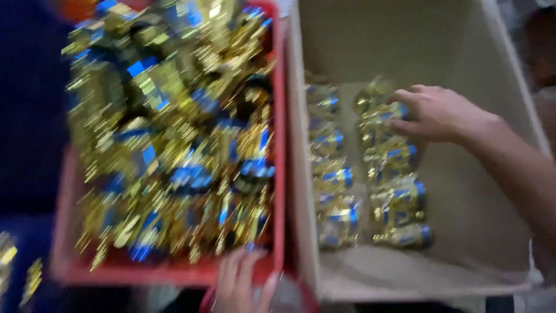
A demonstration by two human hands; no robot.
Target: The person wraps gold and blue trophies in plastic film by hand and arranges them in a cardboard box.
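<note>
Resting open on gold-blue packets (389, 152) in cardboard box (498, 69), right hand (437, 113) grip released.

Both your hands are bare: no gloves, rings or watch show in this blurred view. Your right hand (437, 113) and its forearm are uncovered as far as the frame shows, with no sleeve visible. Of your left hand (240, 284) only the fingers show, also bare.

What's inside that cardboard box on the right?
The cardboard box holds two rows of gold-and-blue wrapped packets lying on its bottom. The right hand rests on the top of the right-hand row, covering part of a packet. The blur hides finer detail.
</note>
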